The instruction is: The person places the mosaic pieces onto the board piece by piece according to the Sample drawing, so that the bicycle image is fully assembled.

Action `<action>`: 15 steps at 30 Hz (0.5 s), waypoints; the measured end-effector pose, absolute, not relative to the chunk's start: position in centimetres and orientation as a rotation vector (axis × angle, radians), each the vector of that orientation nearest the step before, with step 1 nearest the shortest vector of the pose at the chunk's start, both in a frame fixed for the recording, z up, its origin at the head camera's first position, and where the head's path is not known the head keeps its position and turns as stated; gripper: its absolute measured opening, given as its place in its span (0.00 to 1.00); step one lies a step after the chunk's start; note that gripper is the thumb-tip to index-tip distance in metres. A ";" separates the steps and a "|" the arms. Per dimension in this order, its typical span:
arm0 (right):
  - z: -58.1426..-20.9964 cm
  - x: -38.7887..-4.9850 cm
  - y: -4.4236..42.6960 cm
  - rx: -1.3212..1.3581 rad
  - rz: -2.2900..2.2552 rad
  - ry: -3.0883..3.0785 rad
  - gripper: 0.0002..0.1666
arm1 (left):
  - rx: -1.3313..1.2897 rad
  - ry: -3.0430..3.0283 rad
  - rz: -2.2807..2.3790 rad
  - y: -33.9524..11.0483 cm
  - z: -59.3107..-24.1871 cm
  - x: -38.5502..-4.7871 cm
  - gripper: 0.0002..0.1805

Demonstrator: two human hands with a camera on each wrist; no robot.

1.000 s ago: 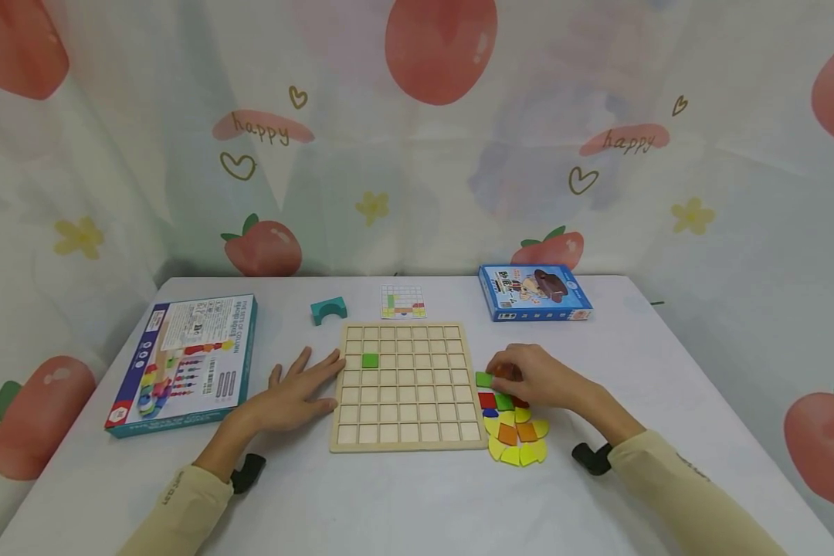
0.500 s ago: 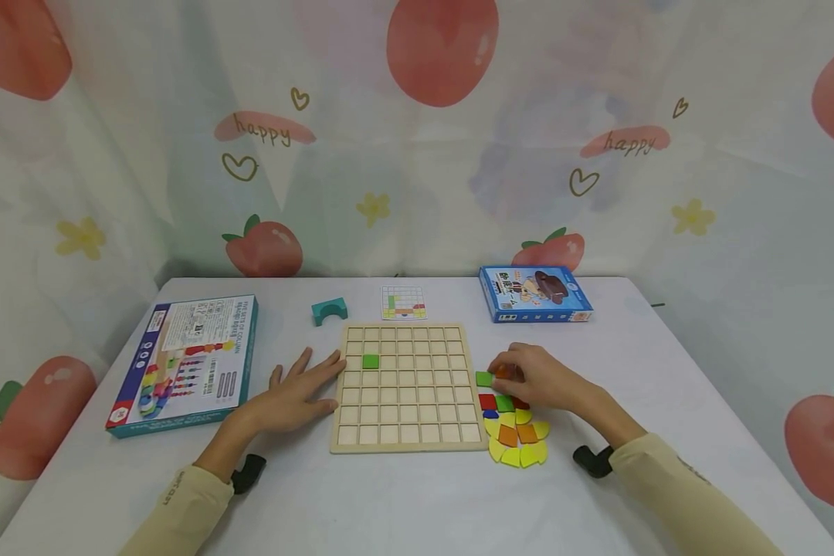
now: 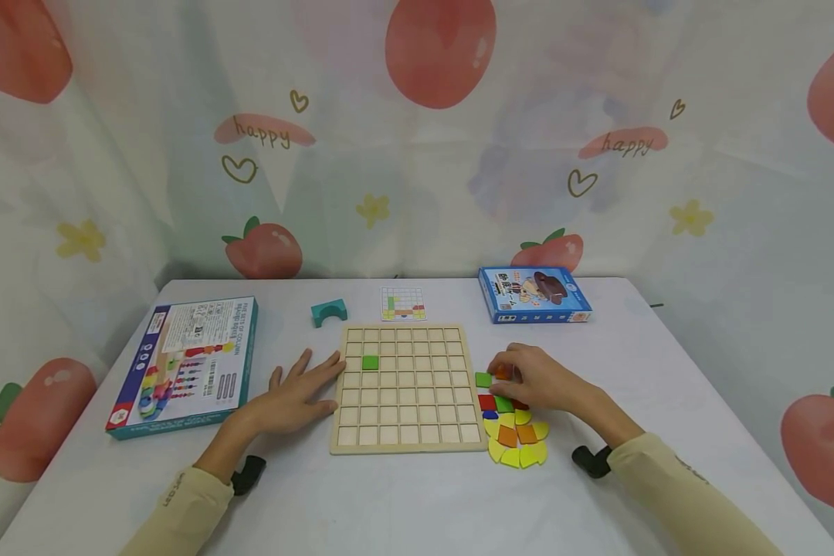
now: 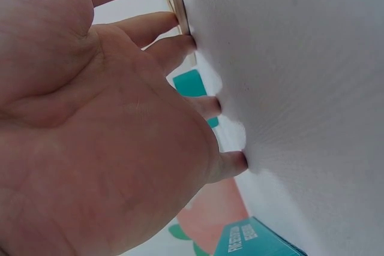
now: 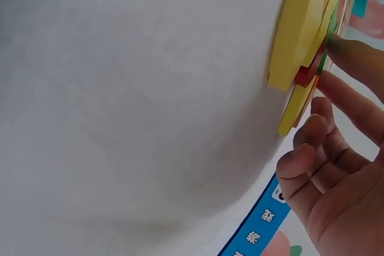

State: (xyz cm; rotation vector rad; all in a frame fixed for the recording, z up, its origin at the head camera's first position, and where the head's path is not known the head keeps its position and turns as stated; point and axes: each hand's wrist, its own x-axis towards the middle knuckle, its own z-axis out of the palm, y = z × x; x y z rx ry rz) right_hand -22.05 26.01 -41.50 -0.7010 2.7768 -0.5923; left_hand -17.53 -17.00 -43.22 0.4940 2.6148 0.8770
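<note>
My left hand (image 3: 288, 398) rests on the white cloth with fingers spread, its fingertips touching the left edge of a wooden grid board (image 3: 337, 440). One green square tile (image 3: 371, 362) lies in a cell towards the board's upper left. To the right of the board, my right hand (image 3: 538, 376) is at a cluster of coloured tiles. Its thumb and index finger pinch at a green tile (image 3: 483, 379); the other fingers are curled in the right wrist view. Beside it lie a red tile (image 3: 487, 402), orange tiles (image 3: 507, 436) and yellow pieces (image 3: 530, 454), partly covered by the hand.
A small pattern card (image 3: 403, 303) lies behind the board, with a teal arch block (image 3: 330, 311) to its left. A large flat box (image 3: 184, 363) lies at the left, and a blue box (image 3: 535, 294) at the back right. A patterned curtain hangs behind the table.
</note>
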 end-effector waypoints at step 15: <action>-41.3 -22.2 25.9 -0.679 -0.586 2.788 0.14 | 0.496 2.615 0.880 -17.0 -43.2 -17.5 0.40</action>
